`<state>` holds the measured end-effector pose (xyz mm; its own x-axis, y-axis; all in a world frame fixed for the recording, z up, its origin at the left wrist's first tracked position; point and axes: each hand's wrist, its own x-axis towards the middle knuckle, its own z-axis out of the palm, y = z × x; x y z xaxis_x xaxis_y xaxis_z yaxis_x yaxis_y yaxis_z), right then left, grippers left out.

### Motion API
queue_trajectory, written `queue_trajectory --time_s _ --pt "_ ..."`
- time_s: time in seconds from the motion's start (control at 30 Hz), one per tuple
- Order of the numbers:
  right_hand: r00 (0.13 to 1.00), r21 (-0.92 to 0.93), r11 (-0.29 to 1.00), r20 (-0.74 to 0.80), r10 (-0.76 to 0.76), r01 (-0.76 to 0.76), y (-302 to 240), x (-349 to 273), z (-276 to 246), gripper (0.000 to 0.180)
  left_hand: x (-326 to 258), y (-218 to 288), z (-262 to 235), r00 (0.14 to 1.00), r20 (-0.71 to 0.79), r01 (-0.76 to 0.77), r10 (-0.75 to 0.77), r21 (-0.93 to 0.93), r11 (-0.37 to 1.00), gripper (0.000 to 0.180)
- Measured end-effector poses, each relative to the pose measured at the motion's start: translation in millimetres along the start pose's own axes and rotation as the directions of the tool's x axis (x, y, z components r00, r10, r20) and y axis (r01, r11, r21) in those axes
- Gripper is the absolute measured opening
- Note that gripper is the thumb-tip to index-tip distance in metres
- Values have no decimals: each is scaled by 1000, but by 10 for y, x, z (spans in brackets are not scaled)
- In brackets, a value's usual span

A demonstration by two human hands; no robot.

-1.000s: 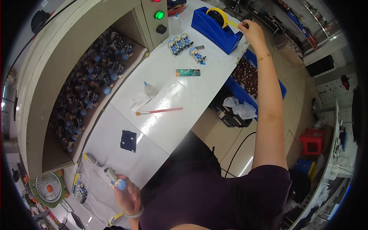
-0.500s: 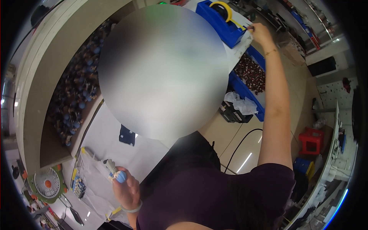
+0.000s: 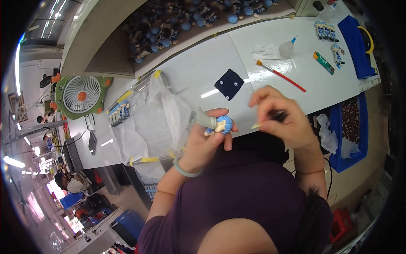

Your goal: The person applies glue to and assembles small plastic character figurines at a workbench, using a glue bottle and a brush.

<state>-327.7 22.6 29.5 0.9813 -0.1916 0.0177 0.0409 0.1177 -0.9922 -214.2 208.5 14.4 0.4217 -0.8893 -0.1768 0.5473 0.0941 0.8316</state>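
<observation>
My left hand (image 3: pixel 198 146) holds a small blue-haired figurine (image 3: pixel 224 125) on its side, the head by my fingertips. A pale grey, flared piece (image 3: pixel 206 119) sticks out from the figurine toward the left. To the right, my right hand (image 3: pixel 292 122) is raised, thumb and finger pinched together. A small pale-yellow strip (image 3: pixel 256 125), which looks like tape, shows at those fingertips. Some small dark thing (image 3: pixel 278 115) also sits within the curled fingers, too blurred to name. The two hands are apart.
A dark blue cloth square (image 3: pixel 229 84), a red-handled brush (image 3: pixel 281 76), a dropper bottle (image 3: pixel 286 49) and a green box (image 3: pixel 324 63) lie on the white table. A blue tape dispenser (image 3: pixel 357 48) stands far right. Figurines fill the shelf (image 3: pixel 198 31); a green fan (image 3: pixel 81 96) stands left.
My right hand has come from the tape dispenser back toward my left hand, a pale-yellow strip at its fingertips. My left hand still holds the figurine. The view has turned toward the table.
</observation>
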Motion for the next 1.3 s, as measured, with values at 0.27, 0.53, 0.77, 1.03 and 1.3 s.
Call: queue_trajectory --time_s 0.27,0.53,0.77,1.03,1.3 --pt "999 64 997 21 -42 40 102 183 352 11 -95 1 -44 999 -30 -41 43 45 998 44" --pt "1000 193 981 -3 23 -22 261 202 363 22 -91 -15 -42 999 37 -45 40 144 989 42" --pt "955 252 926 -165 -246 282 353 98 486 16 -67 -62 9 993 38 -112 111 44 993 46" --pt "971 551 802 -180 -156 231 422 52 632 15 -149 -115 37 981 -103 -136 167 258 957 60" --pt "971 261 958 -231 -60 121 448 -63 354 27 42 18 166 989 5 -142 148 316 938 44"
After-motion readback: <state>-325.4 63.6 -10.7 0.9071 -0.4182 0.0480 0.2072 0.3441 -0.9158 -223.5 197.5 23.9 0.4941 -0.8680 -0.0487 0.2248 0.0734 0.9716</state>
